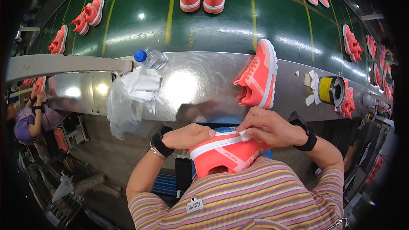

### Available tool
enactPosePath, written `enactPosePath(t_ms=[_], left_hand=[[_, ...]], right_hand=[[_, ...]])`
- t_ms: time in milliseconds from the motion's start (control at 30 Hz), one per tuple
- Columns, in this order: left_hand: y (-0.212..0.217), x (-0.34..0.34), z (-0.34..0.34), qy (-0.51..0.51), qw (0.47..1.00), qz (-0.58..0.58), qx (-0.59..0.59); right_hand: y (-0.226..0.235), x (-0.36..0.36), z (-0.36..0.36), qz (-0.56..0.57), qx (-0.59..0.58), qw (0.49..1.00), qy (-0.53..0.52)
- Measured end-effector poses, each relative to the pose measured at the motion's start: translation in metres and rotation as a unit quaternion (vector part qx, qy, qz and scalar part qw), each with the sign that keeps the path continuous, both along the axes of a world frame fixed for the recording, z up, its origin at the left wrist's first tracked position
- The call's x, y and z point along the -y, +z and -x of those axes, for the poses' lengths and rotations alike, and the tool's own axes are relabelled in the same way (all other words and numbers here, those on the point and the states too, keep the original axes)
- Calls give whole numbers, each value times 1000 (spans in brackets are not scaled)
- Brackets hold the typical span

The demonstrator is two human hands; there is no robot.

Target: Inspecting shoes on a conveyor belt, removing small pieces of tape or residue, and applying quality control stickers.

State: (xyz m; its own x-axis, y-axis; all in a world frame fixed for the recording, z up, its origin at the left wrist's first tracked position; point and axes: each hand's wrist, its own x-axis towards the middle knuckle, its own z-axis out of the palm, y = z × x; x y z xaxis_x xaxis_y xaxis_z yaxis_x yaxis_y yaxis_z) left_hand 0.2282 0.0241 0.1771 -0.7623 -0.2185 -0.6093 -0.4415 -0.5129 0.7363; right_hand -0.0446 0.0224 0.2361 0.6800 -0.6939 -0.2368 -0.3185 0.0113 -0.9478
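A coral sneaker [223, 156] with a white sole lies on its side close against my body, its sole edge turned up and away from me. My left hand [190, 136] grips it at the left end, thumb along the sole. Between the fingers of my right hand [272, 124] is a small white wad [244, 136], which looks like cloth or tissue and touches the sole's edge. Beyond my right hand, another coral sneaker [260, 79] lies on the metal ledge [208, 74].
A clear bottle with a blue cap [150, 58], white cloths [142, 83] and a plastic bag [121, 106] occupy the ledge's left. At right stands an open yellow-and-black can [327, 90]. The green belt [136, 34] carries several sneakers. A co-worker [32, 121] sits far left.
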Motion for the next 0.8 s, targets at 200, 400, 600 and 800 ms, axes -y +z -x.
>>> enactPosePath(t_ms=[200,400,600,800], left_hand=[[-6,-3,1,30,999,6,-33],[-1,0,2,37,999,-31,-19],[-8,-1,1,25,999,-6,-31],[-7,-1,2,23,999,-34,-24]], right_hand=[[0,-7,-8,112,12,993,-21],[-8,-16,-15,196,-2,979,60],[3,-6,-21,-15,-66,997,33],[-4,-3,-35,-24,-77,996,30]])
